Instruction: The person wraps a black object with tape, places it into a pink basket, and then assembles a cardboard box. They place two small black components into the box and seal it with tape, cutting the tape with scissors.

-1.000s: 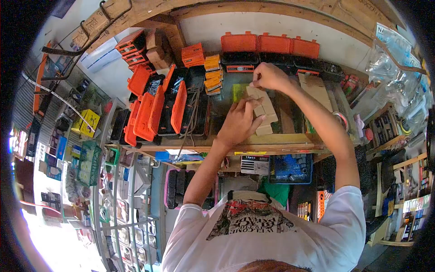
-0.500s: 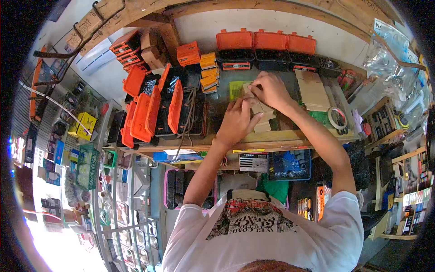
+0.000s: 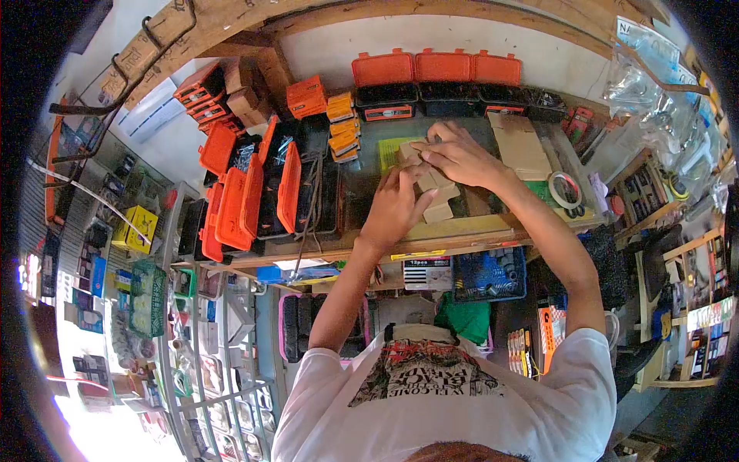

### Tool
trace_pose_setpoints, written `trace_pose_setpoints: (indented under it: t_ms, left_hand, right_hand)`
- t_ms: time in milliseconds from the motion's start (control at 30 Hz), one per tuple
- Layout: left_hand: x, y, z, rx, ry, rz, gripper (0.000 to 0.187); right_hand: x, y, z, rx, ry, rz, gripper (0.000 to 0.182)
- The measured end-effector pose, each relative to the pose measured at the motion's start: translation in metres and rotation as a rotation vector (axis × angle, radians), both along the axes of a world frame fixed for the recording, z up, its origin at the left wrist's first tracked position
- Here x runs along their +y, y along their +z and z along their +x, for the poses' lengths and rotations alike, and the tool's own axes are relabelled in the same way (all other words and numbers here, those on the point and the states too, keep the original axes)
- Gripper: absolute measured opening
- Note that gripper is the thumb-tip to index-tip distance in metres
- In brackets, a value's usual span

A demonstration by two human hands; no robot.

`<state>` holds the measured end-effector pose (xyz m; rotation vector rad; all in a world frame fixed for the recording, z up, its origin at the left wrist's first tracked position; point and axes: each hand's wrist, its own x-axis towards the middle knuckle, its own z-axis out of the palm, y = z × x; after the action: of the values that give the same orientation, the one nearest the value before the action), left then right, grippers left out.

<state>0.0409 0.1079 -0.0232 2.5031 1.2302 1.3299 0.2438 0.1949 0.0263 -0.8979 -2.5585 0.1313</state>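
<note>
hands (image 3: 462,159) closer together on cardboard (image 3: 439,208)

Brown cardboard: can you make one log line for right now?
left hand: on cardboard | right hand: on cardboard's far end | cardboard: creased | orange-lidded cases behind: open | tape roll: at right

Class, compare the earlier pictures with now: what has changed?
The right hand has drawn back towards the person, nearer the left hand, its arm uncovering the tape roll. The cardboard looks more bent. Both hands stay on it; the orange-lidded cases stayed put.
</note>
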Motion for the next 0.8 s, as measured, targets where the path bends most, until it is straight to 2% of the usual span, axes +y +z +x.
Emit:
trace_pose_setpoints:
  t_ms: [133, 233, 433, 467, 567, 600, 700, 733, 800]
  left_hand:
    - [-0.002, 0.000, 0.000, 0.020, 0.011, -0.001, 0.044]
    - [-0.002, 0.001, 0.001, -0.009, -0.003, -0.027, 0.045]
    - [-0.001, 0.003, -0.001, -0.027, -0.026, 0.014, 0.047]
    - [-0.003, 0.003, -0.002, -0.043, -0.038, 0.001, 0.047]
    - [0.000, 0.000, -0.004, -0.047, -0.047, -0.043, 0.048]
    - [0.000, 0.001, -0.005, -0.056, -0.054, -0.056, 0.048]
    - [0.000, 0.002, -0.005, -0.081, -0.071, -0.083, 0.049]
    - [-0.001, 0.001, -0.004, -0.090, -0.071, -0.084, 0.050]
    - [-0.001, 0.000, -0.003, -0.106, -0.073, -0.109, 0.051]
  right_hand:
    - [0.005, -0.007, 0.002, 0.052, -0.028, -0.052, 0.039]
    - [-0.001, -0.008, -0.001, 0.088, -0.078, 0.248, 0.034]
    - [0.007, -0.013, -0.001, 0.101, -0.133, -0.033, 0.039]
    - [0.010, -0.012, 0.003, 0.095, -0.147, 0.045, 0.040]
    - [-0.001, 0.004, 0.016, 0.433, 0.058, -0.499, 0.044]
    - [-0.017, 0.012, 0.015, 0.481, 0.014, -0.613, 0.042]
    - [-0.037, 0.010, 0.013, 0.532, 0.149, -0.421, 0.050]
    - [-0.039, 0.007, 0.014, 0.585, 0.185, -0.403, 0.058]
    - [-0.040, 0.004, 0.016, 0.574, 0.177, -0.324, 0.058]
